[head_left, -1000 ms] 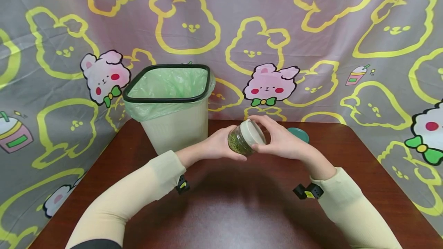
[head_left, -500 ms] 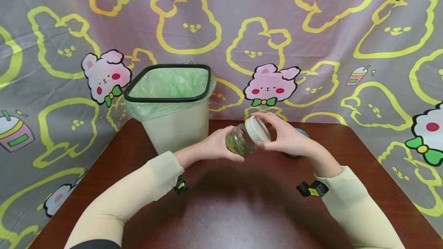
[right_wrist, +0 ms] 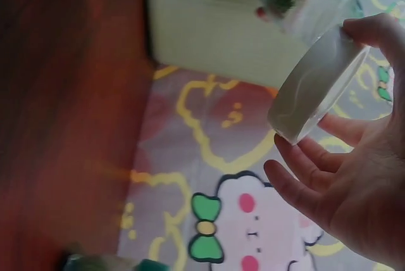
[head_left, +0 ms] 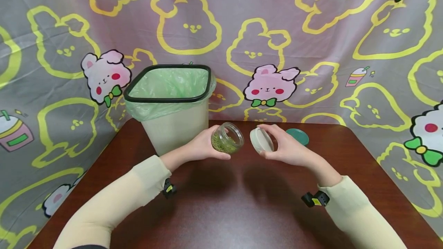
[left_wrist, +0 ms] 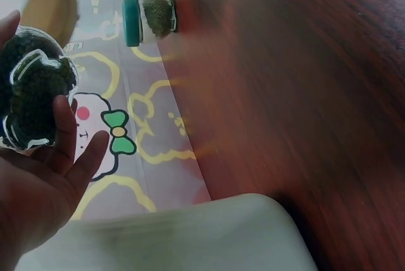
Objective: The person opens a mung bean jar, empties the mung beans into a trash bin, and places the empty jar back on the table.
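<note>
Over the table, my left hand (head_left: 199,146) grips an open glass jar (head_left: 224,143) partly filled with small green grains. Its mouth tilts to the right. In my right hand (head_left: 290,147) a cream round lid (head_left: 259,140) is pinched at its edge between thumb and fingers, a short gap away from the jar. The right wrist view shows the lid (right_wrist: 316,87) tipped on its side. Behind my right hand stands a second jar (left_wrist: 158,16), with green contents and a teal lid (head_left: 298,136).
A cream trash bin (head_left: 176,126) with a black rim (head_left: 166,100) and green liner bag stands at the back left of the brown table (head_left: 225,210). Behind it hangs a patterned cloth (head_left: 311,10). Small black cameras are strapped at both wrists.
The cream lid has come off the jar and moved apart to the right in my right hand. My left hand has moved slightly left with the jar, turning its mouth more upward.
</note>
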`<control>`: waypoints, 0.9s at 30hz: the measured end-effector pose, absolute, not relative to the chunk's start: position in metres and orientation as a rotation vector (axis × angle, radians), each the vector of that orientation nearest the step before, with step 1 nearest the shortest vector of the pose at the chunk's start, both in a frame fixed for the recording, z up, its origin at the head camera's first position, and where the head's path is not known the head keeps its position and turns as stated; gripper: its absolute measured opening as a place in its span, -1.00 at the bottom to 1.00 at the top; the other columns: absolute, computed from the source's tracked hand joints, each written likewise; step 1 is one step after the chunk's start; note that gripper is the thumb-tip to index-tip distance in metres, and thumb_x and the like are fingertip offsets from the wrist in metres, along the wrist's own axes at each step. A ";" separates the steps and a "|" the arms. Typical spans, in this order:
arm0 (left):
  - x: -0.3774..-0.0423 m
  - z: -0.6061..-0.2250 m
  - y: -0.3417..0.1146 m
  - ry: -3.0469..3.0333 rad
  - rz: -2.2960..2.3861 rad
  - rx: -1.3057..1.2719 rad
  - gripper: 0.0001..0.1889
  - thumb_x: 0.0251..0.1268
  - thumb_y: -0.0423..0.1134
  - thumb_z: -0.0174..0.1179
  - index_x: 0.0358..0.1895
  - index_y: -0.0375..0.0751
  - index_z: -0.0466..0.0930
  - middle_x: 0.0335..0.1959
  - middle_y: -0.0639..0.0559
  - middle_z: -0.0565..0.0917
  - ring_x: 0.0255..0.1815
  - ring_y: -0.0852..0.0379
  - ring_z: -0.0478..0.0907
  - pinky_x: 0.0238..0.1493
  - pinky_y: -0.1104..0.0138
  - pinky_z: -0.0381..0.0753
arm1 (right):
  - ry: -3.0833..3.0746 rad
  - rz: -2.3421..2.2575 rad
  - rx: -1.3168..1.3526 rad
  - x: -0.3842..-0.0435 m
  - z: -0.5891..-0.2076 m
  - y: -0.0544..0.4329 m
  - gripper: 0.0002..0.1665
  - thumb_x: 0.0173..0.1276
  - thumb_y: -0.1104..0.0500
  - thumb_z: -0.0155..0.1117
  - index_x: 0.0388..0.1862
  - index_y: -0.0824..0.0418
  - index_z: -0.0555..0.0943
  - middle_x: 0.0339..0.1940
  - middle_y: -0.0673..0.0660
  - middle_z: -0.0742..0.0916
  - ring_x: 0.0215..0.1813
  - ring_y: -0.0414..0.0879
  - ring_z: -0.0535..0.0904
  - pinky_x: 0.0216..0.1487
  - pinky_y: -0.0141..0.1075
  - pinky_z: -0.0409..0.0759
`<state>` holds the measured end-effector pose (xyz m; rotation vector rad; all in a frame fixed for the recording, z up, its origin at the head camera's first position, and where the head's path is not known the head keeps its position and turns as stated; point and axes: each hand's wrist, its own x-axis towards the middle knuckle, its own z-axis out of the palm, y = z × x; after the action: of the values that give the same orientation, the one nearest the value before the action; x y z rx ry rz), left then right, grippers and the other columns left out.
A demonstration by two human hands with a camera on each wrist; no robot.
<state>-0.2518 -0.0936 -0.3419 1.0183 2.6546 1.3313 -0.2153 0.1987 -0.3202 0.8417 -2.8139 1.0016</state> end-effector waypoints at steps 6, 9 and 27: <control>-0.250 -0.343 -0.101 2.653 1.370 1.007 -0.22 -0.25 -0.16 0.61 0.14 -0.32 0.44 -0.06 -0.01 0.62 -0.03 0.08 0.53 0.04 0.19 0.49 | -2.862 0.856 0.832 -0.221 -0.344 0.198 -0.08 0.05 0.02 0.48 0.38 0.17 0.32 0.02 0.14 0.52 0.01 0.04 0.42 -0.19 -0.13 0.55; -0.249 -0.344 -0.102 2.662 1.361 0.997 -0.22 -0.24 -0.15 0.61 0.14 -0.31 0.45 -0.05 -0.01 0.62 -0.03 0.08 0.53 0.04 0.19 0.49 | -2.915 0.764 0.821 -0.223 -0.357 0.195 -0.05 0.01 -0.03 0.51 0.37 0.17 0.35 0.01 0.13 0.53 0.00 0.03 0.44 -0.23 -0.15 0.57; -0.243 -0.343 -0.103 2.639 1.386 0.990 -0.24 -0.25 -0.16 0.61 0.12 -0.28 0.46 -0.06 -0.01 0.62 -0.04 0.09 0.53 0.04 0.20 0.49 | -3.161 0.457 0.858 -0.231 -0.390 0.193 -0.03 -0.11 -0.04 0.61 0.29 0.25 0.45 -0.07 0.15 0.55 -0.13 -0.01 0.47 -0.26 -0.14 0.52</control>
<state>-0.2427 -0.1030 -0.3426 0.9901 2.6390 1.3858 -0.2311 0.1931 -0.3903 0.8576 -3.1606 0.4571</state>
